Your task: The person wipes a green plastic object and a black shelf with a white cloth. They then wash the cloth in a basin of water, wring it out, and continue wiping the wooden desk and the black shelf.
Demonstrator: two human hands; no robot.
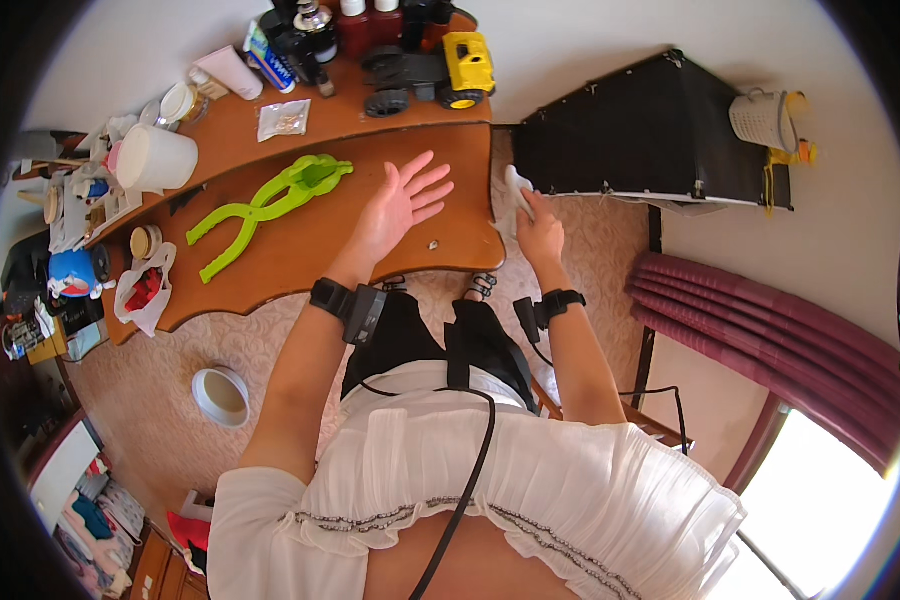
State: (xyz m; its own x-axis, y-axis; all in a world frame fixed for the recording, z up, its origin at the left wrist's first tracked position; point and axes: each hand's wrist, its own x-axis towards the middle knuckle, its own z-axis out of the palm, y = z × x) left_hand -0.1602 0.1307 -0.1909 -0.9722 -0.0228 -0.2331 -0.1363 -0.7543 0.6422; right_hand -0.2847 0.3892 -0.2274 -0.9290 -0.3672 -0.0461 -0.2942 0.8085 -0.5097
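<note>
My left hand (pixel 405 196) is held above the wooden desk (pixel 330 251), palm turned up and fingers spread, with nothing in it. Past the desk's right edge, my right hand (pixel 541 231) grips a white cloth or tissue (pixel 518 180), part of which hangs down beside the edge. To the left of my left hand, a lime-green plastic snowball maker (pixel 270 206) lies with its handles apart. A small pale scrap (pixel 433 244) rests on the desktop near the front edge. Each wrist wears a black strapped device.
A yellow and black toy truck (pixel 435 75), a pink tube (pixel 229 73), a small clear packet (pixel 283 120) and a white tub (pixel 157 159) stand or lie on the raised shelf. A black panel-like object (pixel 615 135) is at right. A white bucket (pixel 220 397) sits on the floor.
</note>
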